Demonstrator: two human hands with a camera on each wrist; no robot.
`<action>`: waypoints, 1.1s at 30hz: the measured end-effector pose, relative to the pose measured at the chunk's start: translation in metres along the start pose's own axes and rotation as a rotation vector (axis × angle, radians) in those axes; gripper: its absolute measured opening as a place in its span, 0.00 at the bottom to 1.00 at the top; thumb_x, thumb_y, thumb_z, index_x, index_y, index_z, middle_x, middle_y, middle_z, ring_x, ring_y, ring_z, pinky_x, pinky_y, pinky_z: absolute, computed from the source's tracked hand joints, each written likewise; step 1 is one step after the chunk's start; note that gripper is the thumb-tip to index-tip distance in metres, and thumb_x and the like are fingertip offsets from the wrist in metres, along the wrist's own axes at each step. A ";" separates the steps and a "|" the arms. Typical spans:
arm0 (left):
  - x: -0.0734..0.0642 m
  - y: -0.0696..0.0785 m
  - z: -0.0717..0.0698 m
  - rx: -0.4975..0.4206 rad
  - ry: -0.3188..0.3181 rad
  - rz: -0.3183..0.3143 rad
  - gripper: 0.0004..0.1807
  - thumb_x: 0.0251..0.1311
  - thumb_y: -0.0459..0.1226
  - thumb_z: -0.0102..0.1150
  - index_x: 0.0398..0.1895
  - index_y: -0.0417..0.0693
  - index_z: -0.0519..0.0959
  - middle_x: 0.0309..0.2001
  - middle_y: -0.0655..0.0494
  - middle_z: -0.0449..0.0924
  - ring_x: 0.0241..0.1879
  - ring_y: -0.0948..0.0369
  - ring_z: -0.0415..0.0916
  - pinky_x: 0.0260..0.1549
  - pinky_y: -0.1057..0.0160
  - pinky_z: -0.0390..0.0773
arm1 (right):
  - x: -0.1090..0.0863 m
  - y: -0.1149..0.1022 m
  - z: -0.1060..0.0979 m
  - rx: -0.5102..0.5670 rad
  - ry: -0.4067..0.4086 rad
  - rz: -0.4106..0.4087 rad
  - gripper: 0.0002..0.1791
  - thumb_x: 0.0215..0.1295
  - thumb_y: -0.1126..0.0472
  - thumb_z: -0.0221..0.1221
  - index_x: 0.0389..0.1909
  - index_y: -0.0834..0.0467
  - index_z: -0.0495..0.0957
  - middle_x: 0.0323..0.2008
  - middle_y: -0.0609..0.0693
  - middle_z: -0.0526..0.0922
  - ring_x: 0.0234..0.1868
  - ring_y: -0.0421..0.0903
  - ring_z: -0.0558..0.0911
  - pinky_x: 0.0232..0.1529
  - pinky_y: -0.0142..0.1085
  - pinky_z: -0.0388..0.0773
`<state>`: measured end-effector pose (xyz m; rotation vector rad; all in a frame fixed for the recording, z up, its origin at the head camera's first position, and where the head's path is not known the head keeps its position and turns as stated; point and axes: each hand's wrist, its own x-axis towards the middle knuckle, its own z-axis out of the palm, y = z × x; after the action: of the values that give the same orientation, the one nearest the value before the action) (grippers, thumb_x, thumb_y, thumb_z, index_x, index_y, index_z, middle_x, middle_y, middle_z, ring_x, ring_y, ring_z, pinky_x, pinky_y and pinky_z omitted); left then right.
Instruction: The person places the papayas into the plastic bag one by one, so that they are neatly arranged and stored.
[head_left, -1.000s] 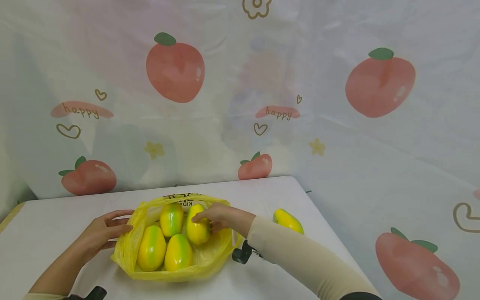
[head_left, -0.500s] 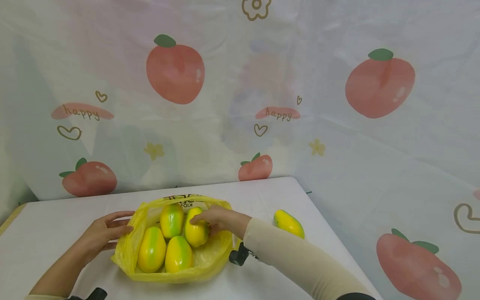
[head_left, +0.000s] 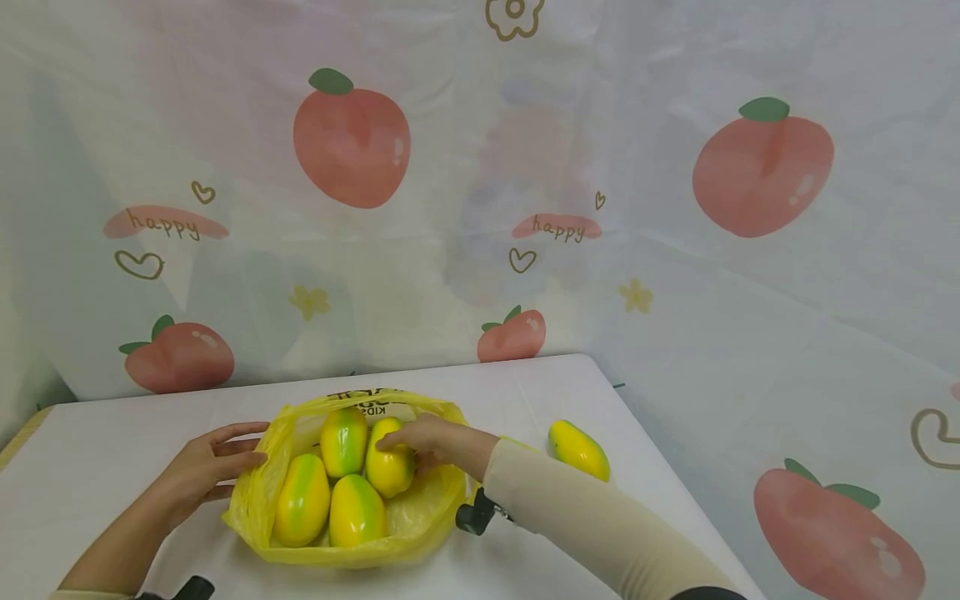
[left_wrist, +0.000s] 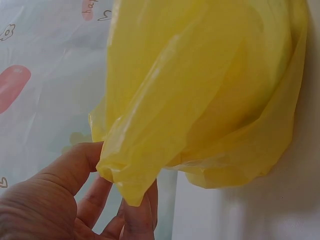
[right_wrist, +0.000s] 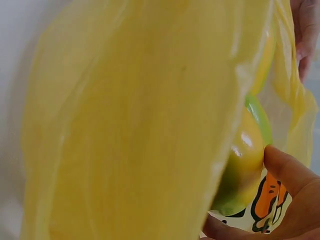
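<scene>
A yellow plastic bag [head_left: 420, 533] lies on the table with its mouth spread wide, and several yellow-green mangoes sit inside. My left hand [head_left: 198, 467] pinches the bag's left rim; in the left wrist view the thumb and fingers of that hand [left_wrist: 65, 195] are on either side of a gathered bag corner. Reaching in over the right rim, my right hand [head_left: 435, 442] holds the rightmost mango [head_left: 390, 471]. The right wrist view shows the thumb [right_wrist: 287, 167] against this mango [right_wrist: 245, 160]; the bag's wall hides part of it, and the other fingers are mostly hidden.
Another mango [head_left: 578, 450] lies on the white table [head_left: 525, 392] to the right of the bag, behind my right forearm. A fruit-printed backdrop [head_left: 420, 275] hangs behind the table. Dark lettering marks the bag's far side.
The right hand and its mango have shifted slightly left and down within the bag, closer to the other mangoes. My left hand stays at the rim.
</scene>
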<state>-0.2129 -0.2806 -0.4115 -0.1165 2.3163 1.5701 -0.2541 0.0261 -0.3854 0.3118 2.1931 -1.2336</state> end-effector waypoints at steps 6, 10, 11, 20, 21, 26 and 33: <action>-0.001 0.000 0.001 -0.003 0.000 -0.008 0.43 0.60 0.50 0.66 0.74 0.43 0.59 0.69 0.34 0.64 0.47 0.59 0.82 0.44 0.57 0.84 | -0.002 0.001 -0.003 -0.027 -0.012 -0.012 0.40 0.57 0.51 0.70 0.62 0.69 0.65 0.51 0.62 0.74 0.49 0.57 0.79 0.54 0.47 0.81; -0.002 0.000 0.001 0.003 -0.001 -0.011 0.44 0.60 0.51 0.66 0.74 0.43 0.59 0.69 0.34 0.64 0.48 0.59 0.81 0.44 0.56 0.84 | -0.004 0.001 -0.006 -0.027 -0.025 -0.027 0.42 0.57 0.51 0.70 0.64 0.70 0.63 0.55 0.64 0.73 0.52 0.59 0.78 0.55 0.46 0.80; -0.002 0.001 0.000 0.005 -0.001 -0.013 0.44 0.59 0.51 0.66 0.74 0.43 0.59 0.69 0.34 0.64 0.48 0.59 0.80 0.45 0.56 0.84 | -0.005 0.001 -0.007 -0.029 -0.029 -0.031 0.42 0.57 0.52 0.70 0.64 0.70 0.62 0.56 0.64 0.73 0.53 0.60 0.78 0.55 0.46 0.80; -0.002 0.001 -0.001 0.008 0.000 -0.015 0.44 0.59 0.51 0.66 0.74 0.44 0.59 0.70 0.34 0.64 0.49 0.59 0.80 0.45 0.55 0.84 | -0.025 -0.006 -0.022 -0.122 -0.022 -0.092 0.38 0.57 0.52 0.69 0.61 0.70 0.67 0.54 0.63 0.77 0.53 0.59 0.81 0.53 0.47 0.81; -0.002 0.001 -0.001 0.008 0.001 -0.015 0.44 0.59 0.51 0.66 0.74 0.44 0.59 0.70 0.34 0.64 0.49 0.60 0.80 0.45 0.55 0.84 | -0.029 -0.007 -0.025 -0.139 -0.025 -0.104 0.37 0.58 0.51 0.69 0.60 0.70 0.68 0.54 0.62 0.78 0.52 0.58 0.81 0.53 0.46 0.81; -0.001 0.000 -0.001 0.006 0.002 -0.017 0.45 0.59 0.52 0.66 0.74 0.44 0.59 0.70 0.34 0.63 0.49 0.60 0.80 0.45 0.55 0.84 | -0.050 -0.007 -0.053 -0.201 -0.033 -0.162 0.32 0.60 0.51 0.68 0.58 0.68 0.74 0.55 0.60 0.78 0.50 0.56 0.83 0.51 0.46 0.82; -0.002 -0.001 -0.001 -0.007 -0.002 -0.006 0.43 0.60 0.51 0.66 0.74 0.44 0.60 0.69 0.34 0.64 0.48 0.61 0.80 0.45 0.56 0.84 | -0.070 0.001 -0.104 -0.181 0.008 -0.202 0.36 0.62 0.51 0.66 0.65 0.67 0.69 0.61 0.60 0.76 0.53 0.55 0.82 0.52 0.43 0.82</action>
<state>-0.2106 -0.2819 -0.4115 -0.1234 2.3072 1.5743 -0.2376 0.1192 -0.3033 0.0227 2.3687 -1.1272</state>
